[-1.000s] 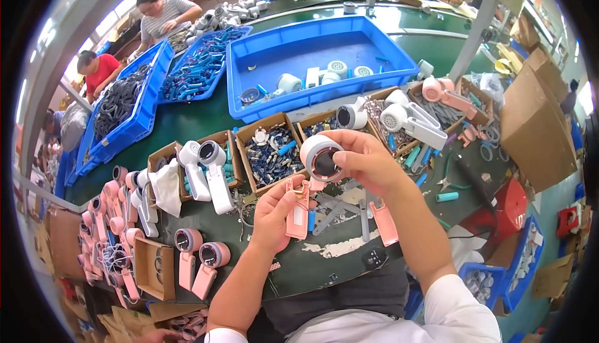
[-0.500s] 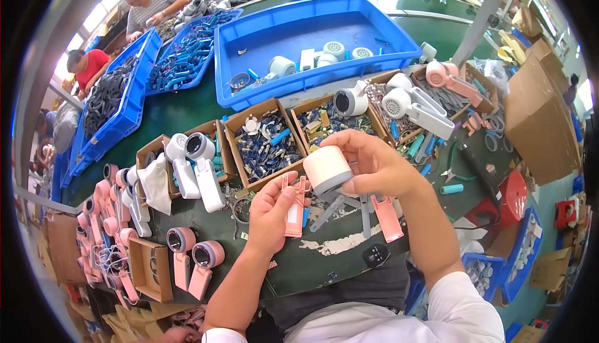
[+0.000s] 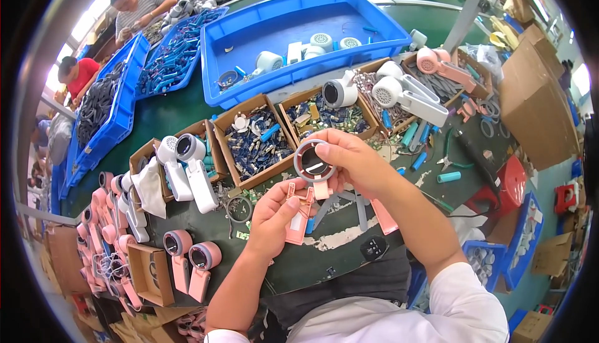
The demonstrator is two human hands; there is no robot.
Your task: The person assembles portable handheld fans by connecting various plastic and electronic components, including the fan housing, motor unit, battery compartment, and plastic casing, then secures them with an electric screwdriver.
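My right hand (image 3: pixel 352 162) grips a fan head (image 3: pixel 302 163) with a grey ring and a dark round face, thumb on its rim. A short pink neck points down from it. Just below and to the left, my left hand (image 3: pixel 271 215) pinches an open pink handle shell (image 3: pixel 298 223) between thumb and fingers. The shell's forked upper end is close to the neck; whether they touch I cannot tell. Something blue shows beside the shell. Under my right forearm lies another pink shell piece (image 3: pixel 384 217), with grey strips (image 3: pixel 361 212) next to it.
Cardboard boxes of small circuit boards (image 3: pixel 256 149) stand beyond my hands, and a large blue bin (image 3: pixel 299 71) behind them. White handheld fans (image 3: pixel 199 181) and pink ones (image 3: pixel 203 262) lie at left. Cutting pliers (image 3: pixel 447 159) and a blue-green battery (image 3: pixel 448 177) are at right.
My right hand has turned the fan head, so its grey ring and dark face show instead of its pale side. The left hand keeps the handle shell. The whole view has shifted slightly.
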